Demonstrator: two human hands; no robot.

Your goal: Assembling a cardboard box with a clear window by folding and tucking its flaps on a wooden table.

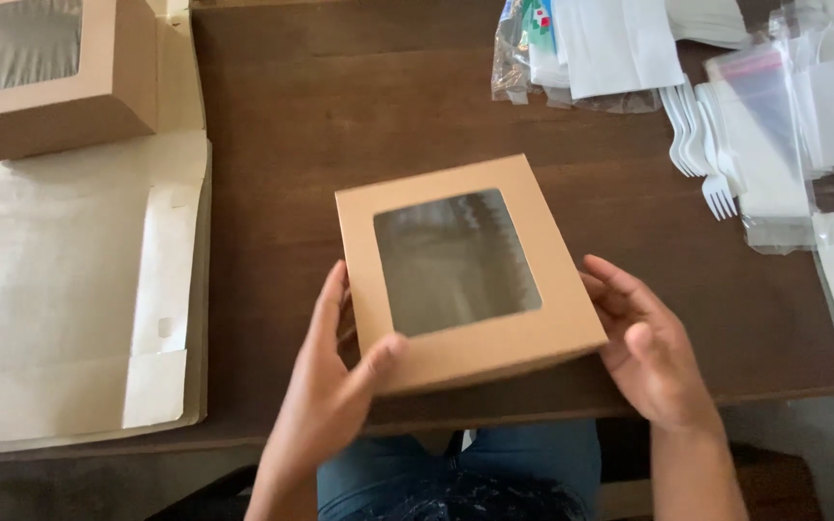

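On the dark brown wooden table [340,87] we see a brown cardboard box with a clear window lid [465,270] near the front edge — our left hand [335,381] clasps its near corner, thumb on top, and our right hand [644,347] cups its right side. White plastic forks [702,145] lie well apart.

hands [475,376] holding windowed box [465,275], wooden table [340,116]
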